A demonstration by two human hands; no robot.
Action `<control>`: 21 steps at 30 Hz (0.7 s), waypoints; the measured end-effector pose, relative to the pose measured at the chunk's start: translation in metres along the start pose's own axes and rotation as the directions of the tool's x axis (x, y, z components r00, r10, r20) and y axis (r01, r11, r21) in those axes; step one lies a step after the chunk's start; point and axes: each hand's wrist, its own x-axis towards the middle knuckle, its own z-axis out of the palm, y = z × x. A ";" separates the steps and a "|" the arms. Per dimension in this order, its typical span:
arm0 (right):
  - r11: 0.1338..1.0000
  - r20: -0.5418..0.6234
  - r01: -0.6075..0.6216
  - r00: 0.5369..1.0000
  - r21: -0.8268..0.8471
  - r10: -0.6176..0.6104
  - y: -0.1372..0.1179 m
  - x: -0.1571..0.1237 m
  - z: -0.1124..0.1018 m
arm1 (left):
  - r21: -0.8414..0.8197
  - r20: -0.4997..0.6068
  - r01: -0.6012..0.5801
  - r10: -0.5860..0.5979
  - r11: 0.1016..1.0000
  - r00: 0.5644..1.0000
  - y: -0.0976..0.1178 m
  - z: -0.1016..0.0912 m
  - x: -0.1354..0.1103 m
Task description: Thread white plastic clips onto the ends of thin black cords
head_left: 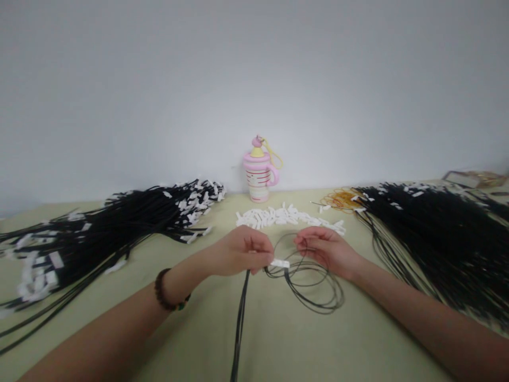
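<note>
My left hand [246,252] is closed in a pinch on one end of a small white plastic piece [280,263]. Thin black cord runs through or from this piece; its coiled loops [308,305] spread to the right. Several straight black strands [239,329] hang from under my left hand toward the front edge. With fingertips pressed together, my right hand [328,250] grips the upper part of the cord loops. Just beyond both hands lies a pile of small white plastic pieces [274,216].
A large bundle of black cords with white ends [139,223] spreads at left, another bundle of black cords [441,239] at right. A pink-lidded cup [258,178] stands against the wall. Orange thread [342,199] lies tangled by the right bundle, near a thin pointed tool [318,203].
</note>
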 end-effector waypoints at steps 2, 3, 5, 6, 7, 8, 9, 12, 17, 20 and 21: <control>0.995 -0.082 0.064 0.994 -0.081 -0.070 0.000 0.003 -0.004 | 0.097 0.001 0.026 -0.026 0.995 1.000 -0.010 0.006 0.007; 0.985 -0.124 0.093 0.986 -0.144 -0.112 0.001 0.004 -0.004 | 0.109 -0.029 0.048 -0.045 0.993 0.999 -0.016 0.009 0.011; 0.932 -0.199 0.173 0.949 -0.318 -0.244 0.003 0.002 -0.002 | 0.113 -0.113 0.091 -0.078 0.989 0.990 -0.029 0.013 0.018; 0.873 -0.202 0.229 0.918 -0.431 -0.340 0.003 -0.001 0.000 | 0.099 -0.162 0.095 -0.078 0.991 0.984 -0.035 0.015 0.021; 0.782 -0.170 0.290 0.879 -0.552 -0.446 0.003 -0.004 0.003 | 0.083 -0.211 0.095 -0.076 0.992 0.975 -0.040 0.017 0.024; 0.655 -0.102 0.351 0.830 -0.669 -0.548 0.003 -0.008 0.007 | 0.069 -0.258 0.092 -0.071 0.993 0.963 -0.044 0.018 0.026; 0.513 -0.013 0.402 0.778 -0.758 -0.628 0.003 -0.012 0.012 | 0.054 -0.299 0.086 -0.066 0.995 0.952 -0.047 0.019 0.028; 0.305 0.147 0.454 0.724 -0.837 -0.674 -0.002 -0.025 0.029 | 0.020 -0.383 0.073 -0.059 0.997 0.922 -0.049 0.021 0.029; 0.520 0.162 0.266 0.958 -0.812 -0.237 -0.009 -0.030 0.061 | -0.064 -0.398 0.055 -0.076 0.996 0.914 -0.047 0.024 0.029; 0.569 0.155 0.186 0.983 -0.801 -0.102 -0.003 -0.023 0.074 | -0.083 -0.383 0.049 -0.077 0.995 0.921 -0.046 0.024 0.030; 0.592 0.139 0.168 0.986 -0.788 -0.095 0.001 -0.020 0.077 | -0.086 -0.385 0.054 -0.083 0.995 0.919 -0.046 0.024 0.030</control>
